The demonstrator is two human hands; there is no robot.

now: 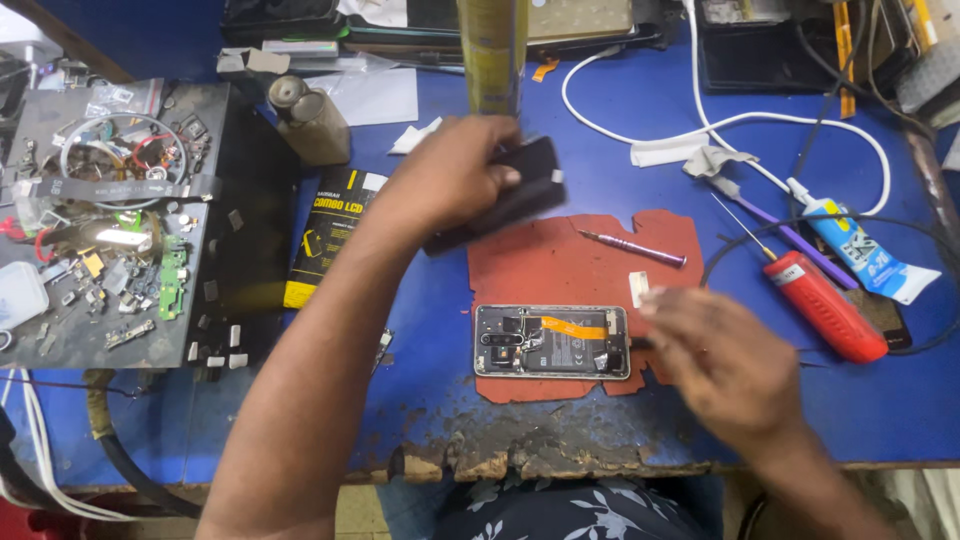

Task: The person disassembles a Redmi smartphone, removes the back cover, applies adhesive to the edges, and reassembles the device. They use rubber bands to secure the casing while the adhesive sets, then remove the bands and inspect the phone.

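two hands: my left hand [450, 175] fingers clamp a black panel [520, 185] above the crosswise open phone [552, 341]; right hand [725, 355] nearer, fingers blurred, cannot tell.

Bench [560, 420] front edge: open blue strip clear right of the opened phone [552, 341]. Red mat [560, 262] centre bare; screwdriver [632, 248] lies across its far right. Right side blocked by red tool [826, 307], glue tube [858, 250] and white cable [720, 125]. Left edge taken by parts tray [215, 230]. Far edge crowded; spray can [492, 50] stands there.
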